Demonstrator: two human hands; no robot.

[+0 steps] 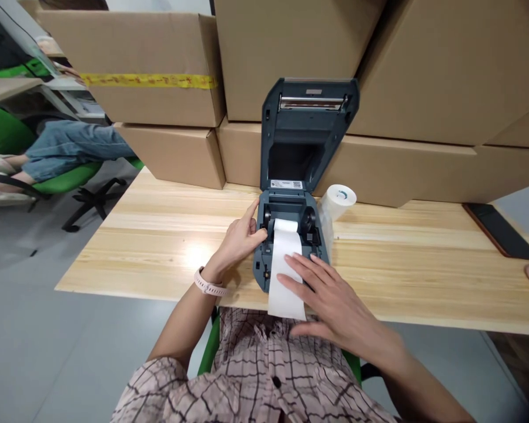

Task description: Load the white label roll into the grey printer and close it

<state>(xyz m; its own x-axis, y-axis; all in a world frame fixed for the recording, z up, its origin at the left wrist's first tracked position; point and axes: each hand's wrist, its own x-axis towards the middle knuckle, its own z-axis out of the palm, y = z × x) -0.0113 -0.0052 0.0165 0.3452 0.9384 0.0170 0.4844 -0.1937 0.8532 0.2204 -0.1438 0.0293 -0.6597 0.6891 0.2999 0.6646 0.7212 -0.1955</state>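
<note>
A dark grey label printer stands on the table with its lid raised. Inside it, a strip of white label paper runs from a small roll between two black holders toward me, past the front of the printer and over the table edge. My left hand rests against the printer's left side, thumb on the rim and index finger stretched along it. My right hand lies over the strip with its fingers spread, fingertips at the paper; it grips nothing.
Just right of the printer stands a white roll in clear wrap. Stacked cardboard boxes line the table's back. A phone lies at the far right of the wooden table. At left, a person sits on a green chair.
</note>
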